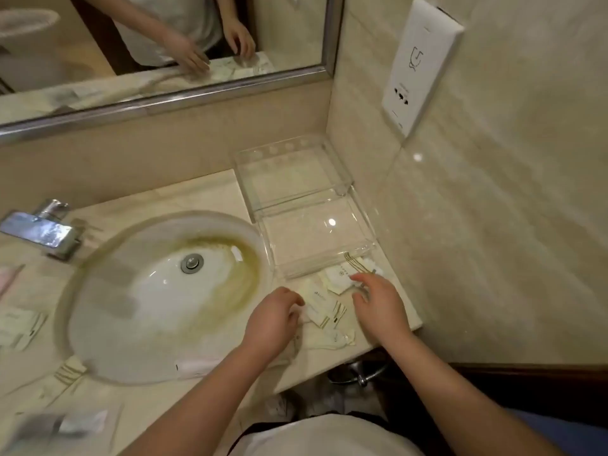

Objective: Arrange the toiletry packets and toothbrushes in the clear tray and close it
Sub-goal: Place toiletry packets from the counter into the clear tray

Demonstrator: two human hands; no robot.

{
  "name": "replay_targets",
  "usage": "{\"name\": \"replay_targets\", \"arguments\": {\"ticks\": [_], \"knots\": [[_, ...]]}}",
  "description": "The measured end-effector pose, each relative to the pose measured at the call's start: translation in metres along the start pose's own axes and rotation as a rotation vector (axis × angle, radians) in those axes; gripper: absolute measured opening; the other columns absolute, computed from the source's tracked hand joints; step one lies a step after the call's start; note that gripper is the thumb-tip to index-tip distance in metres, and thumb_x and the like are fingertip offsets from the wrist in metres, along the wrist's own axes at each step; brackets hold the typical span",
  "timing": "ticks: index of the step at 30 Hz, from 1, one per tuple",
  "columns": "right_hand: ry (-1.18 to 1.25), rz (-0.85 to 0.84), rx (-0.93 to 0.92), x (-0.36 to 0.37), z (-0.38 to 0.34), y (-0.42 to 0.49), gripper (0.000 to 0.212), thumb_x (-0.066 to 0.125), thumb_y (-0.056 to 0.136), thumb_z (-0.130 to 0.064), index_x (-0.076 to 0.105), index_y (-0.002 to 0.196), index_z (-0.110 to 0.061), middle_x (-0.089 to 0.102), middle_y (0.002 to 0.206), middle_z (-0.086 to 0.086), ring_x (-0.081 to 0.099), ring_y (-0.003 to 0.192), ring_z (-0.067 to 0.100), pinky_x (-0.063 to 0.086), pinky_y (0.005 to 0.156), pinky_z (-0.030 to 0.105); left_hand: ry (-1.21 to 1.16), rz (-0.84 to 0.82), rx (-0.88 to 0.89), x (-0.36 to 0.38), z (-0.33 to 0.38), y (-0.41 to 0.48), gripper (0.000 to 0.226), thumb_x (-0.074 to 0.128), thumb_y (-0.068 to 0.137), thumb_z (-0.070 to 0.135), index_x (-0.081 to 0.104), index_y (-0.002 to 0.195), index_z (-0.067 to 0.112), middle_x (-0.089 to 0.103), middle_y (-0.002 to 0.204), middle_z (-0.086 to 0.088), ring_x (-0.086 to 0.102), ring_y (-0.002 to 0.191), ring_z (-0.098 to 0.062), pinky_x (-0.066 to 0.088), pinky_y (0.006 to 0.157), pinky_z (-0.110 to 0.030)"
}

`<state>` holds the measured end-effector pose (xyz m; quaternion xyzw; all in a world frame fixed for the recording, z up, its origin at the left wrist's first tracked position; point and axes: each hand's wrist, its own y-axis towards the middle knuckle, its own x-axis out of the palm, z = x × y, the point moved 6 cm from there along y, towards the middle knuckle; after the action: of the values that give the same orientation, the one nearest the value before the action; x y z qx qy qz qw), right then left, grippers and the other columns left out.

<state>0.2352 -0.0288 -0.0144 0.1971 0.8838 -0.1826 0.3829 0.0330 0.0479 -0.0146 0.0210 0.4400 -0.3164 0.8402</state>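
Note:
The clear tray [363,222] stands open in the counter's right corner, its lid [289,174] leaning back against the wall. Nothing lies inside it. In front of it several white toiletry packets [320,306] lie in a loose pile on the counter. My left hand [274,319] rests on the pile's left side, fingers curled over a packet. My right hand [378,301] is on the right side, fingertips touching a square packet [339,278]. A wrapped toothbrush [194,366] lies on the sink's front rim.
The round sink [158,297] fills the counter's middle, with a chrome tap [42,230] at its left. More packets [19,327] and a wrapped item [79,422] lie on the left counter. A wall sits close on the right, a mirror [158,44] behind.

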Motion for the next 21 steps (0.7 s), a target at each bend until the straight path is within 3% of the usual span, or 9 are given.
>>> {"name": "replay_targets", "arguments": {"ticks": [2,5,9,13,17,19,21], "knots": [[-0.160,-0.003,-0.113,0.008,-0.012,0.013,0.043,0.057,0.087,-0.007,0.063,0.127,-0.021,0.062,0.126,-0.005,0.049,0.120,0.015,0.036,0.099,0.021,-0.011,0.015,-0.023,-0.001,-0.001,0.008,0.025,0.057,0.086,0.014,0.065,0.109,0.022,0.059,0.112,0.004,0.060,0.095,-0.015,0.050,0.078,-0.031],[-0.371,-0.079,-0.192,0.021,-0.014,0.029,0.045,0.056,0.085,-0.006,0.063,0.128,-0.021,0.060,0.134,0.002,0.047,0.124,0.025,0.040,0.102,0.036,-0.046,0.043,-0.097,0.000,-0.007,0.015,0.029,0.060,0.085,0.019,0.062,0.113,0.021,0.057,0.115,0.001,0.060,0.095,-0.016,0.052,0.077,-0.033],[-0.458,-0.052,-0.190,0.022,-0.010,0.033,0.036,0.058,0.085,-0.009,0.068,0.117,-0.023,0.065,0.122,-0.002,0.050,0.115,0.024,0.041,0.094,0.037,-0.069,0.047,-0.167,0.007,-0.011,0.020,0.045,0.069,0.081,0.030,0.056,0.123,0.020,0.057,0.119,-0.001,0.059,0.100,-0.019,0.052,0.082,-0.035],[-0.397,-0.006,-0.180,0.015,-0.014,0.032,0.022,0.060,0.085,-0.015,0.073,0.100,-0.023,0.069,0.106,-0.005,0.053,0.109,0.021,0.043,0.091,0.036,0.012,0.040,-0.187,0.016,-0.001,0.025,0.063,0.075,0.076,0.037,0.049,0.130,0.018,0.054,0.120,-0.004,0.053,0.110,-0.022,0.048,0.086,-0.034],[-0.284,0.117,-0.165,-0.011,-0.017,0.022,0.014,0.061,0.087,-0.018,0.072,0.092,-0.024,0.066,0.088,-0.014,0.055,0.100,0.016,0.046,0.083,0.034,-0.006,0.036,-0.224,0.023,0.004,0.030,0.065,0.076,0.077,0.026,0.047,0.134,0.017,0.053,0.125,-0.005,0.053,0.112,-0.023,0.049,0.086,-0.034],[-0.114,0.148,-0.072,-0.025,-0.013,0.018,0.011,0.060,0.091,-0.020,0.070,0.092,-0.024,0.057,0.083,-0.022,0.054,0.094,0.011,0.045,0.078,0.030,-0.082,0.039,-0.253,0.024,0.005,0.031,0.062,0.074,0.078,0.017,0.048,0.134,0.016,0.054,0.123,-0.005,0.057,0.106,-0.020,0.050,0.082,-0.031],[0.132,0.150,0.036,-0.035,-0.007,0.016,0.009,0.060,0.093,-0.023,0.069,0.089,-0.024,0.062,0.082,-0.018,0.058,0.087,0.008,0.044,0.072,0.026,-0.191,0.049,-0.303,0.024,0.005,0.032,0.054,0.070,0.078,0.009,0.052,0.129,0.015,0.060,0.108,-0.001,0.059,0.091,-0.015,0.046,0.074,-0.025]]}}
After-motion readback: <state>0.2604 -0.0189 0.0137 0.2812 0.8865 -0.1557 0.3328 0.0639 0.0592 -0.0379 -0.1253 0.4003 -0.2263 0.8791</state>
